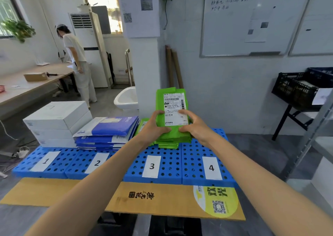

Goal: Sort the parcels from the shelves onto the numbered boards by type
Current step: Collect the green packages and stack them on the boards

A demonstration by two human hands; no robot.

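Left hand (153,125) and right hand (195,125) clasp, fingers curled round either side, a bundle of green mailer bags (171,98) tipped up over the green pile (168,145) on board 3 (169,161), seemingly mid-placement, with laying it flat and square there the likely next move.

A whiteboard (252,24) is hanging at the upper right of my view, and a black crate (295,89) is sitting at the right edge. Two cardboard tubes (173,68) are leaning at centre. At the left, a person (77,55) is standing by a wooden table (27,86), a cardboard box (35,76) lying on it. A flattened cardboard sheet (162,198) is lying along the bottom.
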